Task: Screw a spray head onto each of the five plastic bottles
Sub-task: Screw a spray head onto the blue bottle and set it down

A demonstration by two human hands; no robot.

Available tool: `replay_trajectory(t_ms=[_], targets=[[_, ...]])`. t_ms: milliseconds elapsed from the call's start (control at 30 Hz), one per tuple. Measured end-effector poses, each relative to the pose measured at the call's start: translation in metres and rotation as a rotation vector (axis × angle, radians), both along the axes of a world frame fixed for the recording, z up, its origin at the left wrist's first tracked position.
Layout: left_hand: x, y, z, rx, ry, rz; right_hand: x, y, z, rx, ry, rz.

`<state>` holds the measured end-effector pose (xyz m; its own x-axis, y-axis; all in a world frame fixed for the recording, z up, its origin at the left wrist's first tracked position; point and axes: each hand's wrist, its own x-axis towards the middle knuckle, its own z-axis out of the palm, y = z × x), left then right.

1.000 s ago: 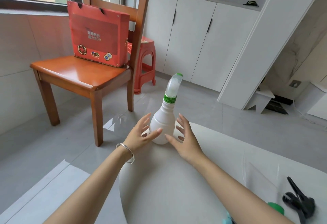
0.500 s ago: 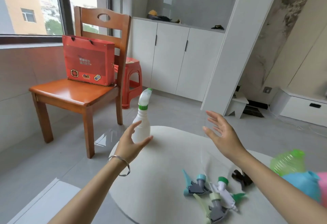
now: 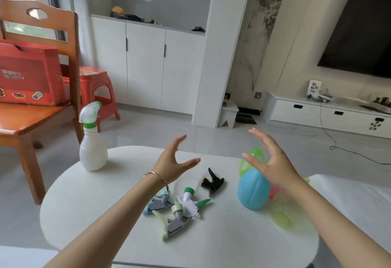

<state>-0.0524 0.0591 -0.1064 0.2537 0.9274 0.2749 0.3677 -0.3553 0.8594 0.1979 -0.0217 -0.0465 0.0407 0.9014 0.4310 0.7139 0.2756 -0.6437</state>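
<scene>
One white bottle [image 3: 93, 153] stood at the far left of the round table [image 3: 211, 246], its spray head already on. The blue bottle [image 3: 252, 191] lay on its side at the right, touching a green bottle [image 3: 251, 159]. Four loose spray heads, like the black one [image 3: 212, 182], lay in the middle. The left hand [image 3: 172, 165] and right hand [image 3: 273, 162] hung above them, fingers spread, holding nothing. The bottles looked empty, light and a bit squashy, so grab the fat middle gently.
</scene>
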Motion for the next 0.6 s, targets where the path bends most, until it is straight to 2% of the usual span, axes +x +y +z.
replay_trajectory(t_ms=[133, 267, 367, 600], targets=[[0.050, -0.008, -0.017, -0.071, 0.024, -0.090, 0.029, -0.007, -0.034, -0.037, -0.007, -0.106], [0.093, -0.011, -0.035, -0.153, 0.029, -0.151, 0.044, 0.000, -0.064, -0.143, 0.213, -0.090], [0.118, -0.013, -0.048, -0.210, 0.044, -0.191, 0.049, 0.006, -0.079, -0.186, 0.283, -0.114], [0.151, -0.014, -0.077, -0.282, 0.095, -0.243, 0.052, 0.012, -0.102, -0.303, 0.256, -0.195]])
